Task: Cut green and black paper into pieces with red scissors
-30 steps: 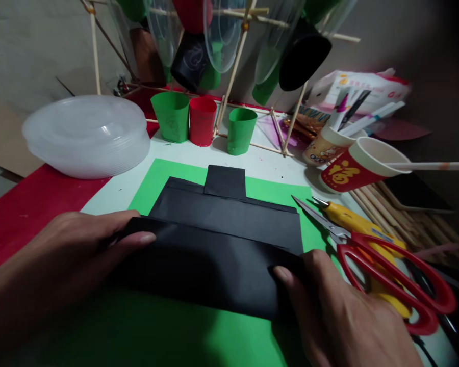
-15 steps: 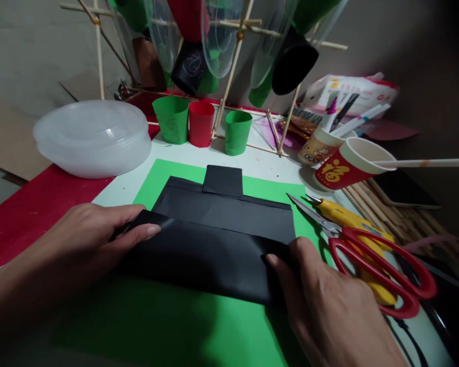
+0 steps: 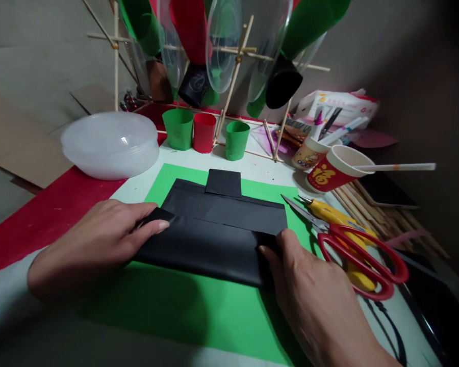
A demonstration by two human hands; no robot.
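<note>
A folded sheet of black paper (image 3: 210,250) is held at both ends, its near part bent over. My left hand (image 3: 110,234) pinches its left corner between thumb and fingers. At the other end my right hand (image 3: 309,280) grips the right edge, the thumb on top and the fingers partly hidden. Beyond it lies another black paper piece (image 3: 229,209), with a small black rectangle (image 3: 224,182) at its far edge. A green sheet (image 3: 168,300) is spread flat beneath them all.
Red-handled scissors (image 3: 336,234) and a yellow glue gun (image 3: 340,214) lie to the right. Behind them stand paper cups (image 3: 325,176), one holding pens. Clear plastic lids (image 3: 110,148) are stacked at left. A stick frame (image 3: 235,76) with hanging cups rises at the back.
The view has shifted slightly, so the hands and table look smaller. The near black paper has been lowered a little and lies flatter; both hands keep their grip.
</note>
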